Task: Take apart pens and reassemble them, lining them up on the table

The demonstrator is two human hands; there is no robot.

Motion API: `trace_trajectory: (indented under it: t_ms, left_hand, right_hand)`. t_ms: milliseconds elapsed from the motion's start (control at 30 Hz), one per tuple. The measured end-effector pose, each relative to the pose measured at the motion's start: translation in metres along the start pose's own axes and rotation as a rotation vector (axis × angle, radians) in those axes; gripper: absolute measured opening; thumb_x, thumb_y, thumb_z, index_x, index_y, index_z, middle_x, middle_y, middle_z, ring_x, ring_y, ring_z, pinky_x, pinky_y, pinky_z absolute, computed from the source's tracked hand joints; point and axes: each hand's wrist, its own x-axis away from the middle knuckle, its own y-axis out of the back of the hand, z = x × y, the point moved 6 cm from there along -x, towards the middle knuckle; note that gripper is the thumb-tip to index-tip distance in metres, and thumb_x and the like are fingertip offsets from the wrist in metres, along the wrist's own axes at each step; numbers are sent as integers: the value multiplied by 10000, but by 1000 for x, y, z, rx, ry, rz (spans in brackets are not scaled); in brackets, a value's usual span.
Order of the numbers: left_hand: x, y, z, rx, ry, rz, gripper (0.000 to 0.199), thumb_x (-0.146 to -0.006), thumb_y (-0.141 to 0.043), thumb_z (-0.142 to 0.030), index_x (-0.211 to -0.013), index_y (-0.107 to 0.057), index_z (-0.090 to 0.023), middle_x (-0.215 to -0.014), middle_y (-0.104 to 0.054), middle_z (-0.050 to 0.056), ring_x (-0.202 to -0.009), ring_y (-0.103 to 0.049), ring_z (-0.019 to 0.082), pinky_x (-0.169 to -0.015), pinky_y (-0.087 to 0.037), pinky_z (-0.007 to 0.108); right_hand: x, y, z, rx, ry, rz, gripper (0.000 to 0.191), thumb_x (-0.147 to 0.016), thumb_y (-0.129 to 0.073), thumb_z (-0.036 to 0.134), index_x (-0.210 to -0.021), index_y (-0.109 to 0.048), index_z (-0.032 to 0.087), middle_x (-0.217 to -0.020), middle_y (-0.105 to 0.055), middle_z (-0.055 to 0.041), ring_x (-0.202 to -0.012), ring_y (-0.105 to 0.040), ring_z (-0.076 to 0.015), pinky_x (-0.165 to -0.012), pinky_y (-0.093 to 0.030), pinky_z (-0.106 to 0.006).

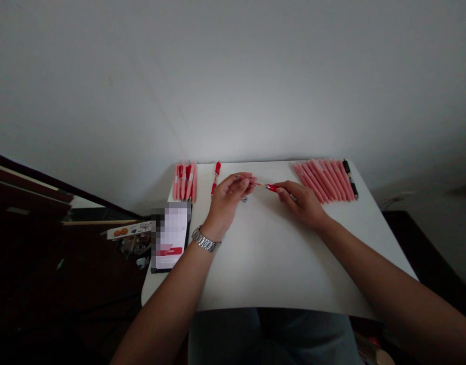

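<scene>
Above the middle of the white table, my left hand (233,188) pinches one end of a thin pen refill (259,183). My right hand (299,200) is closed on a red pen barrel piece (271,187), which lines up with the refill between the two hands. A small silver bit (244,199) shows below my left fingers; what it belongs to is hidden. Just left of my left hand lies a red pen (216,177). Beyond my right hand are several pink pens (324,180) in a row, with a black pen (350,180) at their right end.
A bunch of pink and red pens (185,181) lies at the table's back left. A phone (171,238) with a lit screen rests at the left edge, near my left forearm. The white table (278,268) meets a grey wall (263,91) behind.
</scene>
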Motion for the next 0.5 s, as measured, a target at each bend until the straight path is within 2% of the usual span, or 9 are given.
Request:
trace_trajectory:
  t_ms: [67, 200, 500]
  left_hand:
    - [0, 0, 0, -5, -8, -10, 247, -846, -785, -368, -1025, -742, -202, -1058, -753, 71, -976, -700, 155, -944, -547, 324]
    - [0, 1, 0, -10, -6, -27, 242, -844, -784, -379, -1010, -740, -209, -1033, -752, 65, -971, -697, 156, -946, -549, 333]
    - [0, 2, 6, 9, 16, 20, 259, -861, -770, -361, -1063, -746, -200, -1075, -756, 80, -977, -703, 154, -960, -543, 333]
  right_hand:
    - [0, 0, 0, -10, 3, -9, 348, -1052, -440, 425, -1189, -668, 200, -917, -723, -87, -796, -683, -210, -727, -549, -351]
    - [0, 0, -1, -20, 21, -60, 375, -965, -620, 427, -1283, -609, 228, -990, -712, -81, -836, -685, -216, -750, -577, -363]
    - [2, -1, -6, -1, 13, -114, 234, -956, -632, 387, -1123, -625, 223, -948, -723, -72, -797, -692, -203, -705, -579, -338]
